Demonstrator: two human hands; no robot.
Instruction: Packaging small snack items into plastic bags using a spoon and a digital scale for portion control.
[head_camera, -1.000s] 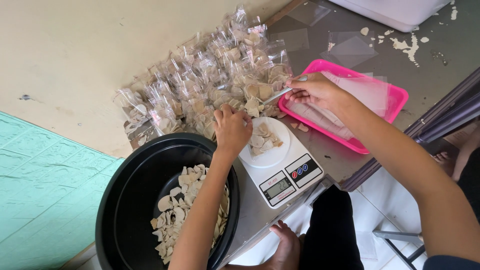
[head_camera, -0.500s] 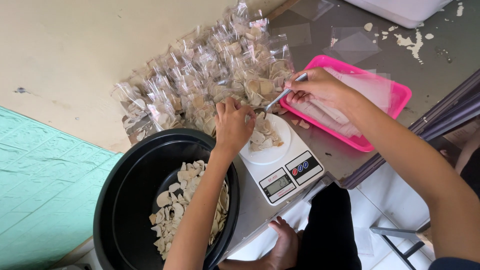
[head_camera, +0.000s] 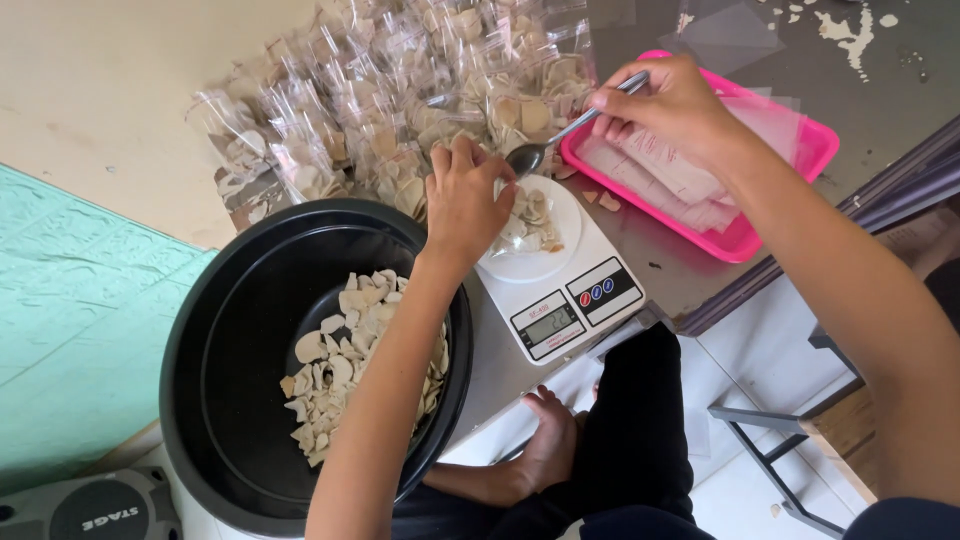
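A small clear bag of pale chips (head_camera: 525, 215) sits on the round white platform of a digital kitchen scale (head_camera: 560, 285), near the middle of the view. The left hand (head_camera: 465, 200) rests at the bag's 9 o'clock edge, its grip closed on the bag's rim with fingers curled. The right hand (head_camera: 670, 105), at 2 o'clock from the scale, pinches the handle of a metal spoon (head_camera: 560, 135) in a closed grip; the spoon's bowl points down, just above the bag's mouth.

At 8 o'clock from the scale stands a large black bowl (head_camera: 215, 370), holding a loose heap of the same broken beige chips (head_camera: 345, 365); the left forearm crosses over its right rim. At 12 o'clock, beyond both hands, lies a wide pile of filled clear bags (head_camera: 400, 110). At 2 o'clock, under the right hand, a pink tray (head_camera: 790, 170) holds a stack of flat empty bags. All of this rests on a grey bench (head_camera: 880, 70), with crumbs scattered at its far right corner. At 6 o'clock, below the bench edge, the person's bare foot (head_camera: 545, 455) and dark trousers show against a white floor.
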